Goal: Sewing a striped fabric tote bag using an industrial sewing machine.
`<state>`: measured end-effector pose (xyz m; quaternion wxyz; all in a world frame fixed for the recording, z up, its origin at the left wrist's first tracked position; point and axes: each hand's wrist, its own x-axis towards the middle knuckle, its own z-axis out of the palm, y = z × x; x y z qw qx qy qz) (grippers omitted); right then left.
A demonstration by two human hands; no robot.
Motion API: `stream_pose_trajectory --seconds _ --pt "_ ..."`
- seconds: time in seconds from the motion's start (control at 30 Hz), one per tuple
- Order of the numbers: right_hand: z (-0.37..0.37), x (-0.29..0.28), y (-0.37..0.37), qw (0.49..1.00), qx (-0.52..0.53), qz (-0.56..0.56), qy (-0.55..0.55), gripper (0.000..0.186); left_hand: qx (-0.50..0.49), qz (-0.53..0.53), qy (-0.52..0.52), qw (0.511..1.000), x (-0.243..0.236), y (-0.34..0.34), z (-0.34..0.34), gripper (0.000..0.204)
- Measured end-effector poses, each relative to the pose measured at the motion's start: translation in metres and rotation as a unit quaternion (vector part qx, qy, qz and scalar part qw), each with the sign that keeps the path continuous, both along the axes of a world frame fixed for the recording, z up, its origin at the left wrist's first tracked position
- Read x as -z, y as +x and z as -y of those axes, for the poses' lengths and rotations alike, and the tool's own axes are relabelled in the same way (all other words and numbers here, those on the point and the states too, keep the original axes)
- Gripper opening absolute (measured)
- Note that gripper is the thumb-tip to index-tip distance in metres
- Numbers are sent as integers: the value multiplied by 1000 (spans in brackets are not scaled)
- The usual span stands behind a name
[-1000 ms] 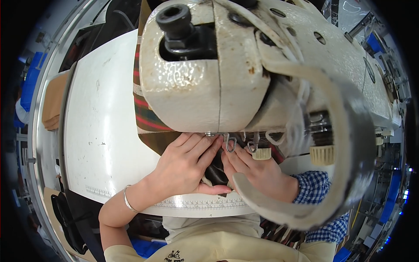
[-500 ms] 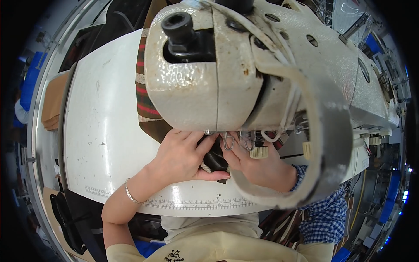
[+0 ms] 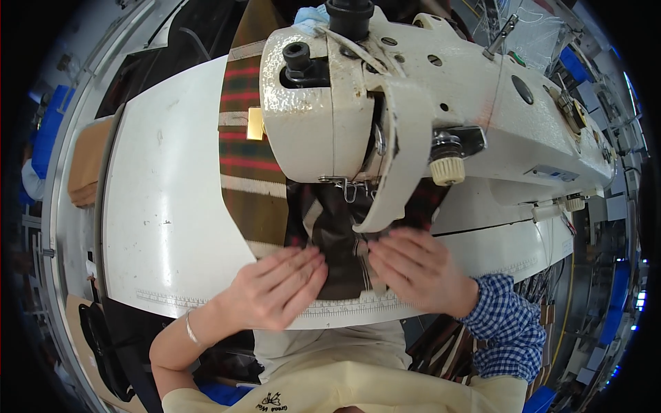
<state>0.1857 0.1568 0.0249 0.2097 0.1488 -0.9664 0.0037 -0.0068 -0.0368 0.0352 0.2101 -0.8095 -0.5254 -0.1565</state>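
Observation:
A white industrial sewing machine [image 3: 303, 141] stands over a plaid cloth [image 3: 241, 151] in brown, green and red with pale stripes. Under and in front of the needle area lies the cloth's dark, folded part [image 3: 337, 268]. At its left edge, my left hand [image 3: 282, 286] has its fingers pressed together on the fabric. My right hand [image 3: 420, 268] grips the right edge, its fingers bent and slightly blurred. Both thumbs are mostly hidden. The presser foot is not clearly seen behind the wire guard [image 3: 350, 189].
The white table [image 3: 165, 193] has a printed ruler [image 3: 344, 306] along its front edge. A curved white arm [image 3: 406, 158] juts from the machine above my right hand. Brown folded material [image 3: 89, 162] lies beyond the table's left edge.
Both hands have come back toward me from under the machine head and moved apart. More of the dark cloth now shows between them, nearer the table's front edge. The view has shifted.

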Motion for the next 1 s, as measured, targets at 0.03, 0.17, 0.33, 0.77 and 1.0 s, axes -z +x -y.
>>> stream_pose_trajectory --seconds 0.03,0.17,0.33,0.77,1.0 --pt "9 -1 10 999 -6 -19 -47 29 15 42 -19 999 -10 11 10 26" --pt "14 -15 9 995 -59 -19 -75 25 25 72 -84 994 -22 23 27 28" --pt "19 -23 -18 998 -33 42 14 23 -96 110 -196 970 -16 20 2 39" --pt "11 -10 -28 999 -37 -13 -16 18 -24 56 -53 997 5 -6 -20 14" --pt "8 8 -27 997 -21 -76 -15 17 -40 59 51 996 20 6 -31 12"
